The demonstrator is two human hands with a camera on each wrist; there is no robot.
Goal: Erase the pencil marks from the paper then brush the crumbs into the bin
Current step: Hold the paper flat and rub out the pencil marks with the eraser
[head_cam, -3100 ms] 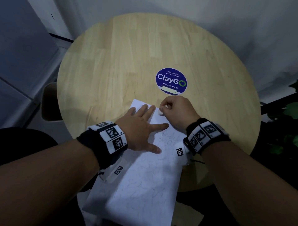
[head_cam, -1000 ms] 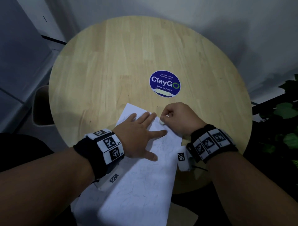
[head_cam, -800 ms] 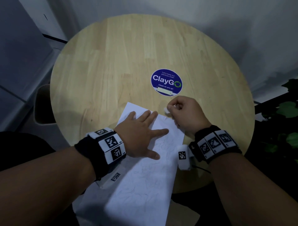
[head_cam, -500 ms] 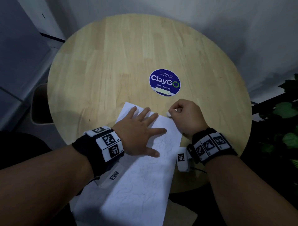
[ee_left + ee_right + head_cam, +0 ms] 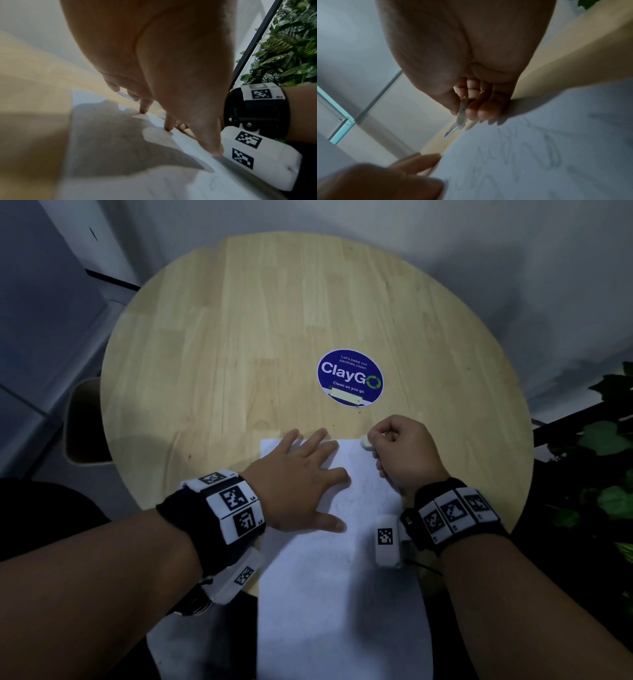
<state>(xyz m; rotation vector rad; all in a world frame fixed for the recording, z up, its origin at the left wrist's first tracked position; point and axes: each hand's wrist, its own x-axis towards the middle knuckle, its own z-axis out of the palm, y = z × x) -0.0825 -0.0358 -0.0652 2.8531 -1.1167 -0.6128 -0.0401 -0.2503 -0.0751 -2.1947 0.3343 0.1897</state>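
Note:
A white sheet of paper [image 5: 329, 594] with faint pencil scribbles lies on the round wooden table [image 5: 239, 337] and hangs over its near edge. My left hand [image 5: 301, 484] lies flat on the sheet's upper left part, fingers spread, pressing it down. My right hand [image 5: 400, 450] is curled at the sheet's top right corner and pinches a small white eraser [image 5: 365, 442] against the paper. In the right wrist view the eraser [image 5: 462, 115] sits between thumb and fingers, and pencil loops [image 5: 530, 152] show on the paper. In the left wrist view my left fingertips [image 5: 167, 128] touch the sheet.
A round blue ClayGo sticker [image 5: 350, 377] is stuck on the table just beyond my hands. An open bin [image 5: 82, 422] stands on the floor beside the table's left edge. Green plants [image 5: 609, 474] are at the right.
The eraser hand has rubbed back and forth near the sheet's top right corner, ending slightly right of and beyond where it was. The left hand has stayed flat on the paper.

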